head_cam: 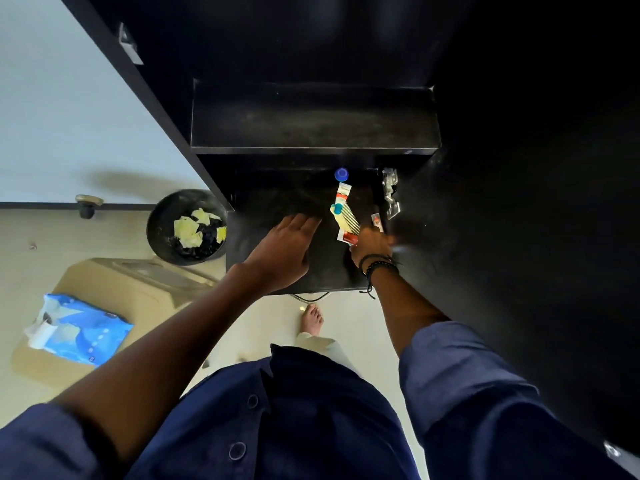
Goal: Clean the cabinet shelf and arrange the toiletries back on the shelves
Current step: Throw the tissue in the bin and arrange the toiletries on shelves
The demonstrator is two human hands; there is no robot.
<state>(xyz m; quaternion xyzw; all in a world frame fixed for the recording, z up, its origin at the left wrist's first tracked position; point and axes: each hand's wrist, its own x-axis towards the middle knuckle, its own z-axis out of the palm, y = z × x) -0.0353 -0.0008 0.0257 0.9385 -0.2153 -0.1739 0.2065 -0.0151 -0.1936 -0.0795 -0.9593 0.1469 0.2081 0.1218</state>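
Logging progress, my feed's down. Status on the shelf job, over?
Left hand open, flat on lower shelf. Right hand at the toiletries, grip unclear. Nothing seen blocking the upper shelf.

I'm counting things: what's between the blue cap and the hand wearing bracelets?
Head view: a white tube, a yellow comb and a red-capped tube by the right hand.

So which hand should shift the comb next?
Probably right: the right hand is next to the comb; the left hand lies flat on the lower shelf, farther from it.
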